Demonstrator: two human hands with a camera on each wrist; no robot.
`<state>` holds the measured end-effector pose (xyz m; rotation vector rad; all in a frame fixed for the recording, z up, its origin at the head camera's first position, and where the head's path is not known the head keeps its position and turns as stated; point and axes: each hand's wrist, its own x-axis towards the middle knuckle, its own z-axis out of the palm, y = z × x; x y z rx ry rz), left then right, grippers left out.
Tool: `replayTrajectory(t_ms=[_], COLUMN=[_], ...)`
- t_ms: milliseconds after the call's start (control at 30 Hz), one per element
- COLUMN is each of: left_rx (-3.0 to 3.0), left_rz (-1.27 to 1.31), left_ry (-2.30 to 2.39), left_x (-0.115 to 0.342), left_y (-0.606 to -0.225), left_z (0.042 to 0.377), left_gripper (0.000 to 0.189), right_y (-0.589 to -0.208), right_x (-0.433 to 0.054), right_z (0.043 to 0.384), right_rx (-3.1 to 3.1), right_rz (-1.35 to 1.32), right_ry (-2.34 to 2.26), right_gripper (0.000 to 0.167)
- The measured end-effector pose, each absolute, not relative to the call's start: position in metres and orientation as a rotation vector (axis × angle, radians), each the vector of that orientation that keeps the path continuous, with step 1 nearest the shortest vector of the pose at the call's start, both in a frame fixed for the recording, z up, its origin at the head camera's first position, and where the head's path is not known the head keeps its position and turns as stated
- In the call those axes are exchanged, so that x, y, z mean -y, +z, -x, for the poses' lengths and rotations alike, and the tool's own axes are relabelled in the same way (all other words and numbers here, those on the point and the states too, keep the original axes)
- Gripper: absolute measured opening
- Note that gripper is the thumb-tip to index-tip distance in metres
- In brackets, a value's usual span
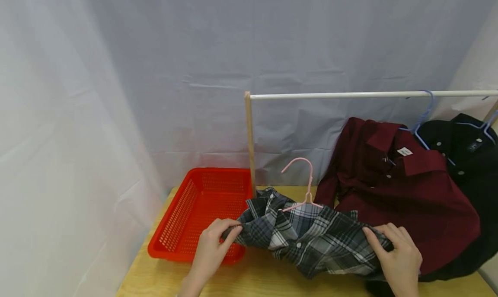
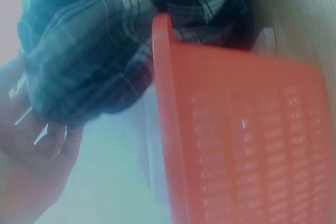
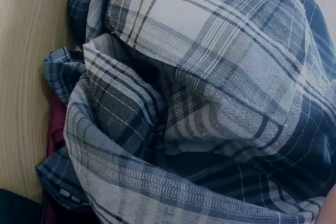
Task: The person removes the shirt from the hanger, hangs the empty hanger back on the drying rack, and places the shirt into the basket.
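Note:
Between my hands stretches a black, grey and white plaid shirt (image 1: 311, 241), its collar and button front facing up. A pink hanger (image 1: 310, 180) lies in its neck, with the hook standing free above the collar. My left hand (image 1: 215, 241) pinches the shirt at its left side, thumb against fingers, next to the basket. On the other side my right hand (image 1: 398, 251) pinches the cloth between thumb and fingers. In the right wrist view the bunched plaid cloth (image 3: 210, 77) fills most of the picture, and only a sliver of the hand shows.
A red perforated basket (image 1: 194, 219) stands on the wooden table (image 1: 268, 279) at left. Behind, a white rail (image 1: 330, 95) runs from a wooden post (image 1: 250, 141). A maroon shirt (image 1: 389, 171) and a black shirt (image 1: 476, 180) hang on blue hangers at right.

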<state>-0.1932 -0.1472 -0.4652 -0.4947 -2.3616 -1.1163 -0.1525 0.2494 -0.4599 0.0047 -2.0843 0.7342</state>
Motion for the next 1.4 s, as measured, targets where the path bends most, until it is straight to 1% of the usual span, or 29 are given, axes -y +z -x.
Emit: replayTrajectory(t_ms=[200,433,833,1033,1200,1300,1400], left_rx=[2.326,2.286,2.242,2.260,2.275,2.246,2.233], left_rz=[0.557,0.631,0.748,0.738,0.732,0.776,0.789], left_ry=[-1.072,-0.977,-0.806,-0.743,-0.749,-0.819,-0.883], left_x=[0.152,0.143,0.125,0.114,0.098,0.086,0.075], left_y=[-0.464,-0.457,-0.450,-0.446,-0.446,-0.447,-0.449], left_z=[0.193,0.194,0.199,0.199,0.197,0.196,0.195], left_gripper=[0.011,0.013,0.008,0.008,0.004,0.007,0.006], right_y=[-0.458,-0.457,-0.454,-0.453,-0.453,-0.455,-0.458], right_x=[-0.251,-0.252,-0.252,-0.251,-0.245,-0.237,-0.232], right_z=[0.152,0.153,0.155,0.153,0.153,0.153,0.152], right_rx=[2.096,2.098,2.092,2.103,2.103,2.133,2.170], right_rz=[0.010,0.001,0.018,0.027,-0.066,-0.122,-0.128], right_ry=[0.741,0.763,0.747,0.752,0.756,0.751,0.739], right_gripper=[0.019,0.021,0.019,0.018,0.020,0.018,0.018])
